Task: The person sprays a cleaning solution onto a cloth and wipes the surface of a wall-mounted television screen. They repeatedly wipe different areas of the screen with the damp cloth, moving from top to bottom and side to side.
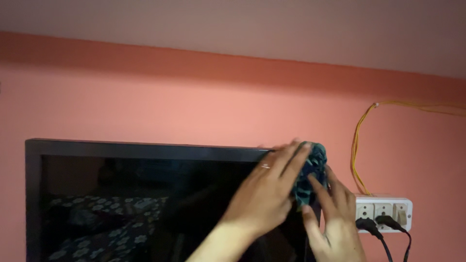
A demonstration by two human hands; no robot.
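A black flat screen (121,174) hangs on a salmon-pink wall (194,106). At its top right corner a bunched dark teal patterned cloth (313,167) is pressed against the frame. My left hand (264,194), with a ring on one finger, lies flat over the cloth and the screen's corner. My right hand (335,218) reaches up from below and pinches the cloth's lower edge with its fingertips. The corner itself is hidden by both hands.
A white socket board (388,209) with two black plugs (376,224) and their cables sits on the wall right of the screen. Thin yellow wires (359,145) rise from it and run off to the right. A darker orange band (194,63) runs below the ceiling.
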